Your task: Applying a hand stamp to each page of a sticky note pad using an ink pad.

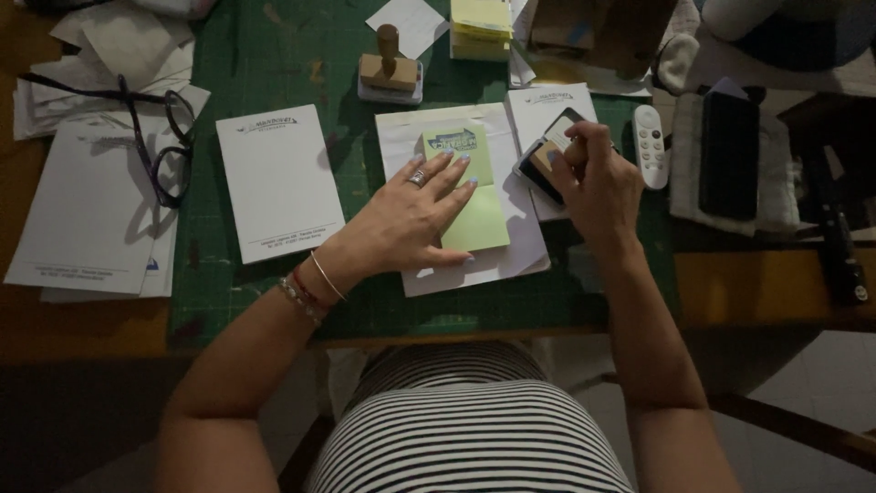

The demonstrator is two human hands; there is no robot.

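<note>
Two hands work over a green cutting mat (274,55) on a dim counter (766,288). A light green slip of paper (470,196), stamped with a dark mark near its top edge, lies on a white pad (511,256) at the middle of the mat. The left hand (411,215) rests flat on the slip, fingers spread wide and holding nothing — a ring on one finger, bracelets at the wrist. Just to the right, the right hand (593,178) is closed around a small wooden stamp (557,151), pressing it onto a dark ink pad (538,173) that sits on another white sheet.

Left of the slip lies a white notepad (278,183) with a printed heading, and farther left a stack of similar sheets (87,219) with a pair of dark glasses (160,137) across them. Above the slip stands a second stamp with a wooden handle (391,66), and beside it a pile of yellow sticky notes (481,27). A white remote control (650,146) lies just right of the ink pad — beyond it, a black phone (727,155) on a folded cloth.
</note>
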